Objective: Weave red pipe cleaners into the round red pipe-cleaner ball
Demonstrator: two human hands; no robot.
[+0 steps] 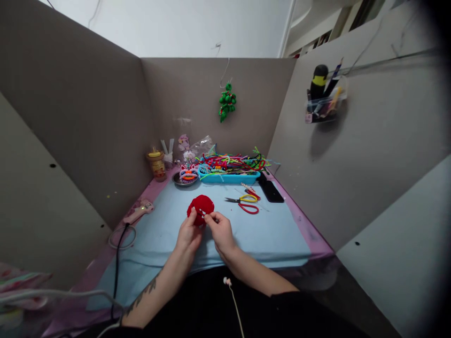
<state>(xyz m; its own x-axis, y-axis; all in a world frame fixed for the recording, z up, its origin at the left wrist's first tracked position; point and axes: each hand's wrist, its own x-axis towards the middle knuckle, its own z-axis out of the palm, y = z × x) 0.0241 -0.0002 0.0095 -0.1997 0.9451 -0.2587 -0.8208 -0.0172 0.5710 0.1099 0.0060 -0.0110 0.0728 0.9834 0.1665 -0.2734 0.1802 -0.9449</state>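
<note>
Red ball is over the blue cloth; left hand clasps it, thumb on top; right hand pinches its edge. Blue tray holds pipe cleaners; metal bowl, a colourful toy.

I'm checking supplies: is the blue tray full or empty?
Full: colourful strands heap above the rim of the blue tray, and some stick out past its right end.

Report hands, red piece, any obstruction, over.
Left hand holding red piece. Right hand at it, near white marks. Scissors off right, apart from hands; no obstruction seen.
</note>
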